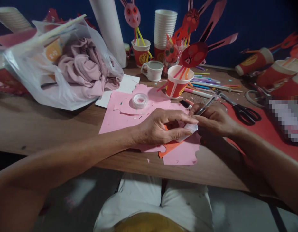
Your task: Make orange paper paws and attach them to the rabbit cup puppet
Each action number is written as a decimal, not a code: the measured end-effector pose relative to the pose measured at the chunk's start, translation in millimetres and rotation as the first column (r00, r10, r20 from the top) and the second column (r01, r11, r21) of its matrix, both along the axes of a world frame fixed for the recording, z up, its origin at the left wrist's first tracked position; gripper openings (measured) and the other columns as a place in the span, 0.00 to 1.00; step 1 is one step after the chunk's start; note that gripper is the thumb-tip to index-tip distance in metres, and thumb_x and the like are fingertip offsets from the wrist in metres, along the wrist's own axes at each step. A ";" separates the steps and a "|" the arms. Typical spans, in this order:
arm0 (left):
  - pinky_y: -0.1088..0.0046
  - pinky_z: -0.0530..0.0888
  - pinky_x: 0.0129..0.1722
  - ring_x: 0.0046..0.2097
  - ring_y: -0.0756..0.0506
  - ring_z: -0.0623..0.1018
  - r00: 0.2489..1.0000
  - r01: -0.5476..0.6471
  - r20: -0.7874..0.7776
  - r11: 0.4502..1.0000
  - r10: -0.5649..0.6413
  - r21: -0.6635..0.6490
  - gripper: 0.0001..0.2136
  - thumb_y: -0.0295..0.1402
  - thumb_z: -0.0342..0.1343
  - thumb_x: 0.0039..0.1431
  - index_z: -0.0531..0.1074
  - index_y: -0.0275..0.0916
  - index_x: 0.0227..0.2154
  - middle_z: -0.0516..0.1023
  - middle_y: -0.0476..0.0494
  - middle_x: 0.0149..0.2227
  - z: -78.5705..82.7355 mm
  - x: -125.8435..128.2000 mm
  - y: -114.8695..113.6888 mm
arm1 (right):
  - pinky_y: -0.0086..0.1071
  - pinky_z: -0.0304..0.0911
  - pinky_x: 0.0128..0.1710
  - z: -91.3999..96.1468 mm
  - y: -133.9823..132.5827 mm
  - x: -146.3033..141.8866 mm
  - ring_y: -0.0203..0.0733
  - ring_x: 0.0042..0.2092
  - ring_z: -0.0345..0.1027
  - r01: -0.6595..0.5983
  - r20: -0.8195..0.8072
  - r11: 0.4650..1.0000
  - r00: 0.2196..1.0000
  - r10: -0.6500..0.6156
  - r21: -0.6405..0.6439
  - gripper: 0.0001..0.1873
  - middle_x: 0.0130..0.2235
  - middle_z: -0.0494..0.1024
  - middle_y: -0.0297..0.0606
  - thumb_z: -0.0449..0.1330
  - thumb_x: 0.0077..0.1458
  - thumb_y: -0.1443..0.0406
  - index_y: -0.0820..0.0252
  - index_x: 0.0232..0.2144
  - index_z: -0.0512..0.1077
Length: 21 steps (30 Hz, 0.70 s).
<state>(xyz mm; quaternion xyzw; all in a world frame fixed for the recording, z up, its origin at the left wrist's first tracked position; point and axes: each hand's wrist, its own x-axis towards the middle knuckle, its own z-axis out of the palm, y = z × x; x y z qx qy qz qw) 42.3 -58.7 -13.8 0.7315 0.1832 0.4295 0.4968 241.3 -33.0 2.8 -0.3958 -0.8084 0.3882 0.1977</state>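
Observation:
My left hand (163,125) pinches a small translucent white piece with a rounded end (191,128) between thumb and fingers. Most of that piece is hidden by the hand. Close against it, my right hand (215,119) grips a pen (208,103), its barrel slanting up and to the right; the tip is hidden by the fingers. Beneath both hands lie cut pink paper sheets (180,158) and an orange paper piece (172,148) with curved cut-outs. A roll of clear tape (140,101) rests on the pink paper beyond my left hand.
Black-handled scissors (247,114) lie on red paper (267,138) at the right. Behind my hands stands a red paper cup (176,87) with a red rabbit-like figure. Several pens, a white mug (153,71) and stacked cups (165,27) are farther back. A plastic bag (67,96) fills the left.

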 end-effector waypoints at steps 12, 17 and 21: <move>0.76 0.71 0.26 0.27 0.51 0.75 1.000 0.016 -0.021 0.999 -0.017 -0.049 0.12 0.32 0.57 0.52 0.72 0.32 0.38 0.75 0.42 0.30 1.9 -1.2 -1.6 | 0.28 0.63 0.22 -2.4 -34.7 9.2 0.34 0.25 0.65 0.124 -0.052 0.991 0.991 -0.121 0.055 0.15 0.28 0.69 0.37 0.52 0.56 0.60 0.61 0.21 0.68; 0.76 0.71 0.27 0.28 0.50 0.75 0.999 0.045 -0.004 0.996 -0.046 -0.074 0.12 0.33 0.56 0.53 0.71 0.33 0.40 0.75 0.43 0.28 1.8 -1.6 -2.9 | 0.30 0.62 0.22 -6.4 -48.6 10.1 0.38 0.24 0.65 0.124 -0.015 0.959 0.992 -0.125 0.255 0.06 0.24 0.69 0.33 0.51 0.55 0.63 0.55 0.28 0.66; 0.77 0.70 0.27 0.28 0.51 0.74 1.000 0.001 -0.013 0.999 -0.002 -0.042 0.11 0.33 0.57 0.52 0.72 0.33 0.38 0.75 0.43 0.29 1.2 -1.2 -3.6 | 0.34 0.62 0.24 -7.5 -56.7 8.5 0.41 0.25 0.68 0.037 0.039 0.889 0.997 -0.062 0.457 0.03 0.25 0.73 0.35 0.52 0.55 0.65 0.53 0.29 0.65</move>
